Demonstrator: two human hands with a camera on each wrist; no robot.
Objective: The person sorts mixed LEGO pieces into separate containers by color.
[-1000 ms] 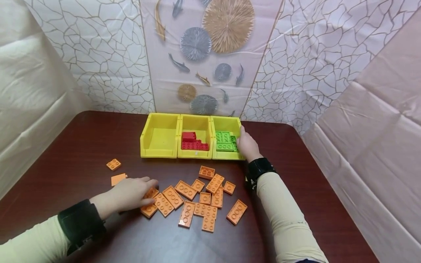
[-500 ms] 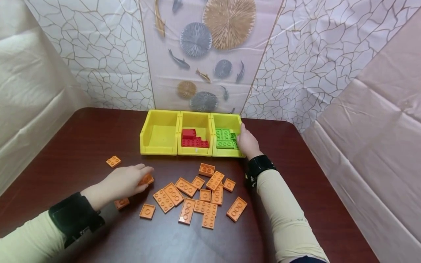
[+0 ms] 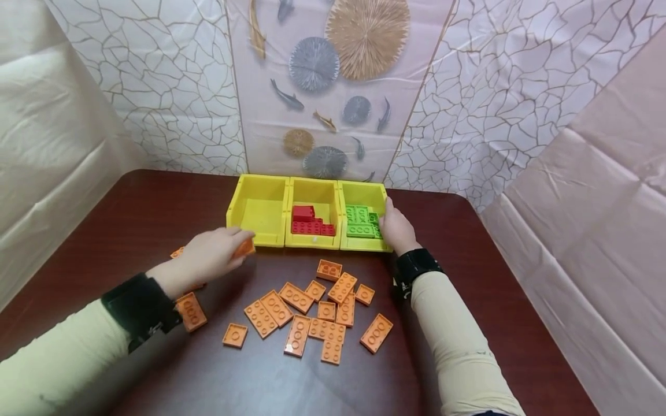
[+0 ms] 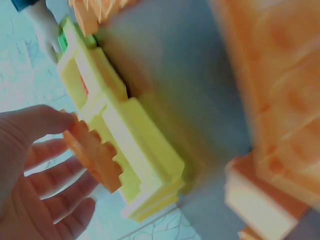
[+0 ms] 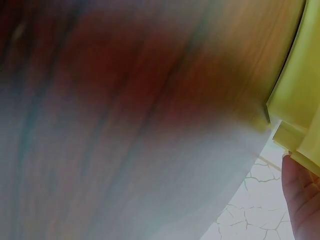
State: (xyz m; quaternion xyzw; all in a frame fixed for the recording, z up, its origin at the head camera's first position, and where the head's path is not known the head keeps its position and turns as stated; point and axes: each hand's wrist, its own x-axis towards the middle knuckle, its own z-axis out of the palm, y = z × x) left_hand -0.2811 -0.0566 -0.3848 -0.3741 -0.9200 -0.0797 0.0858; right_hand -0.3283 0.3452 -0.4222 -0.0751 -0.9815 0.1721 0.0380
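Loose orange bricks (image 3: 298,335) lie across the lower middle of the frame, some studs up, some hollow side up; the left sleeve (image 3: 73,346) is best carried high over those at lower left. Left of centre, the left hand (image 3: 212,255) pinches one brick (image 3: 245,249) between thumb and fingers at the front lip of the left bin (image 3: 267,239); whether they touch cannot be told. A light, firm pinch, raised clear of that lip, should suit it. Beside it, the middle bin (image 3: 326,193) holds red bricks (image 3: 312,228), the right bin (image 3: 361,192) green bricks (image 3: 359,229). Right of centre, the right hand (image 3: 399,231) grips the right bin's outer wall; even, gentle pressure should stop the row from sliding.
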